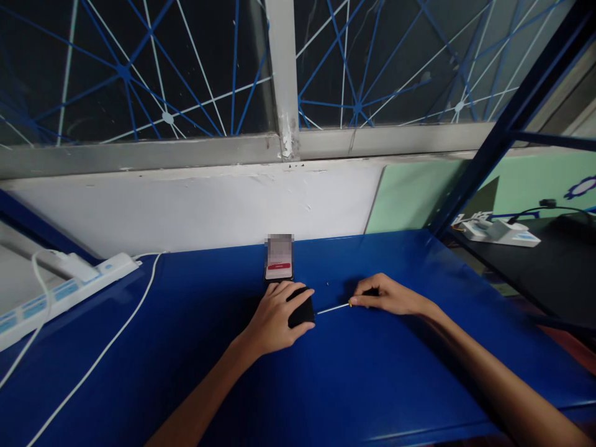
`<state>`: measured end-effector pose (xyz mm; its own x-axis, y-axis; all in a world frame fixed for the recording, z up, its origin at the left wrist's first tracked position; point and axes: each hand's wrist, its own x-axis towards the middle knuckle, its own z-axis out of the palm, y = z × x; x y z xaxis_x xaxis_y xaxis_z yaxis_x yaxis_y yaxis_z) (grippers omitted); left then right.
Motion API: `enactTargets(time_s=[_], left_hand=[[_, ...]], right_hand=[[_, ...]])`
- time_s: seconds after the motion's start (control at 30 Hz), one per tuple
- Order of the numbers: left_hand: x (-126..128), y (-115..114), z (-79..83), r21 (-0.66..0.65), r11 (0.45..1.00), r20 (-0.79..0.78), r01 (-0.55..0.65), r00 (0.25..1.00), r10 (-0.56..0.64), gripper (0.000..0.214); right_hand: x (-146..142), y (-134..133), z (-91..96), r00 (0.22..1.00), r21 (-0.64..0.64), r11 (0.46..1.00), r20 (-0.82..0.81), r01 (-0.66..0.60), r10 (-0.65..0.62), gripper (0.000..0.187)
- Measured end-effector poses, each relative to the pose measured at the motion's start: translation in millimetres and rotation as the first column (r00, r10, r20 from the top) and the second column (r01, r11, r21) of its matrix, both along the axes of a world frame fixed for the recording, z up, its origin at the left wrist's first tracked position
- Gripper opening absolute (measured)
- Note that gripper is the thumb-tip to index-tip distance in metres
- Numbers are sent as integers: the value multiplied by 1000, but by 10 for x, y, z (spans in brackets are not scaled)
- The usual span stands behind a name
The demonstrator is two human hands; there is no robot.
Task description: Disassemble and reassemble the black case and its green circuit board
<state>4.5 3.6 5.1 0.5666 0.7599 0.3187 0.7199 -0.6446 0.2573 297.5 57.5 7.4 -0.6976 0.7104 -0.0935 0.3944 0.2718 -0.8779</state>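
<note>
A black phone lies on the blue table, and my left hand rests over it with fingers curved round its edges. My right hand pinches a thin screwdriver by its handle; the metal tip points left and touches the phone's right edge. Just behind the black phone, a second phone with a lit screen stands or leans near the white wall.
A white power strip lies at the left edge, with a white cable trailing across the table. At the right, a blue frame post rises beside a black table carrying a white device.
</note>
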Motion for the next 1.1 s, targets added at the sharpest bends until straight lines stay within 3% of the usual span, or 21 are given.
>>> enactTargets(time_s=[0.17,0.33,0.43,0.67,0.93,1.1], left_hand=[[0,0,3,3,1000,6,9,1000,-9,56],[5,-4,28,-3,1000,8,5,1000,-5,66],[13,-2,27,-11,1000,14,10,1000,-9,72],[30,4,5,-35,999,64,25,998,-22,71],[26,0,15,-40,999,59,26,998,-24,70],[22,0,14,-43,999,46,19,999,-17,69]], right_hand=[[-20,-19,-1,1000,60,998,-31,3,-1,29],[-13,-17,-49,997,-149,989,-63,24,-34,34],[-14,-13,-47,997,-179,984,-77,17,-31,34],[-22,-20,10,996,-81,997,-90,7,-15,32],[-52,-39,-36,999,-85,996,-49,-12,7,40],[-48,-51,-27,999,58,998,-29,-25,27,35]])
